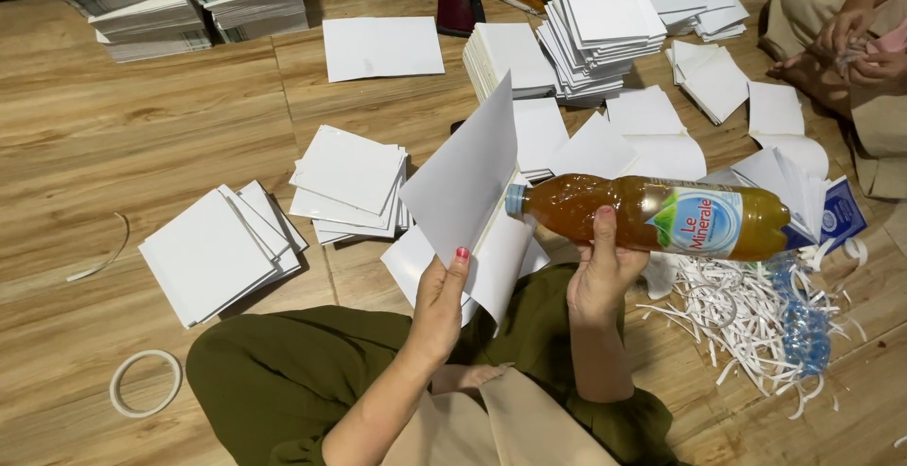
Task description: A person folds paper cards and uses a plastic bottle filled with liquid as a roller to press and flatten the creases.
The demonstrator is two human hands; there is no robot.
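**Sheet in one hand, bottle in the other: keeping both steady**

The left hand has its grip closed on the lower edge of a white sheet, thumb on the near face, so the sheet stands up and leans away from the person. The right hand has its grip wrapped around the middle of a plastic bottle of amber liquid, which lies almost level, its blue cap pointing toward the sheet and just beside the sheet's right edge. Both things are held above the lap, clear of the wooden floor.

To handle this well, I judge that the left pinch should sit near the middle of the sheet's bottom edge; held only at a corner, a thin sheet like this will likely flop or crease. The bottle looks heavy toward its base, which juts well out to the right of the grip, so a hold closer to the label would balance it better.

Below the left hand, more loose sheets rest on the lap. Left of it lies a fanned stack of white cards; to the right of the bottle hand is a heap of paper strips. Another person's hands work far beyond the bottle.
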